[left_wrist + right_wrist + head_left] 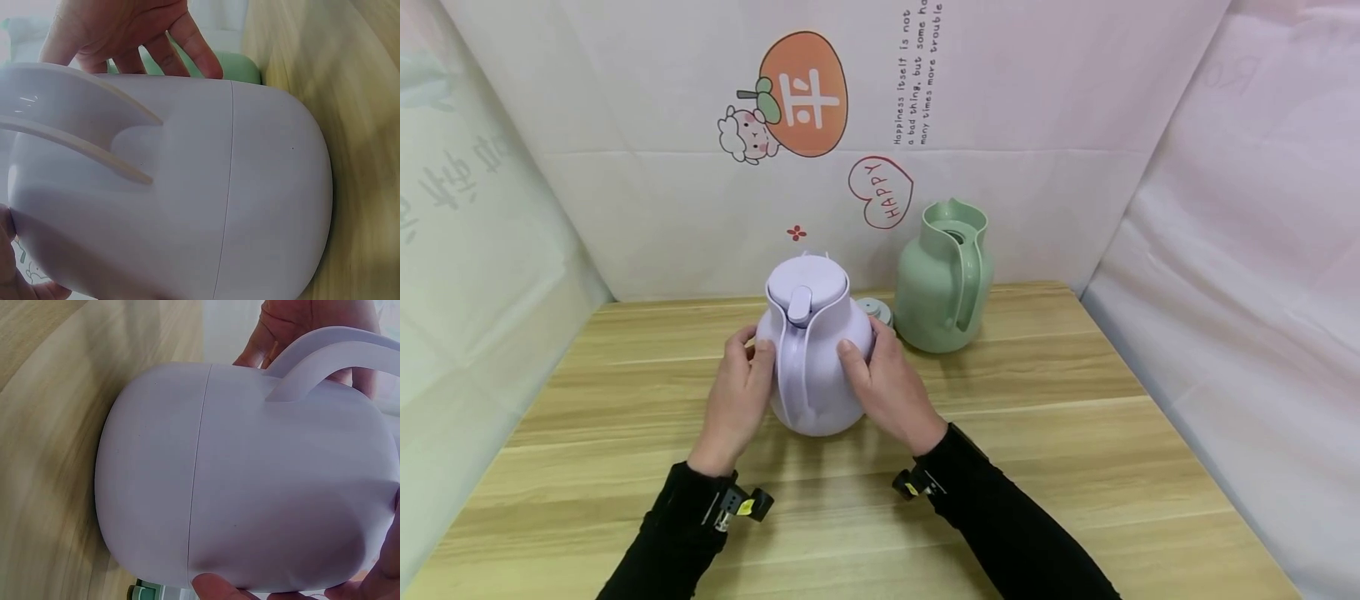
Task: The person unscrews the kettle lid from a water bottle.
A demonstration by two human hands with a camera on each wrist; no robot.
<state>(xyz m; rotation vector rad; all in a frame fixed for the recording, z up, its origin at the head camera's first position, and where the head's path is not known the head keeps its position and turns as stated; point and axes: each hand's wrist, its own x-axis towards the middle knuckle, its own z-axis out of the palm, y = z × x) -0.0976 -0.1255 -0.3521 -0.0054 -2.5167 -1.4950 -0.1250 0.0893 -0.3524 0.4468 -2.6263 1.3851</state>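
The lilac jug point(811, 350) stands upright mid-table point(1037, 433), clasped on both flanks: left hand point(739, 392) and right hand point(887, 385) each curl a grip round its belly. Smooth, hard plastic, probably slippery and bulky; the looped handle point(790, 367) (facing the person) looks the surer hold. It is pale, rounded, lidded; a green jug point(942, 279) stands behind.

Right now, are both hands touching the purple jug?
Touching. The head view shows the left hand and right hand pressed against opposite sides of the purple jug.
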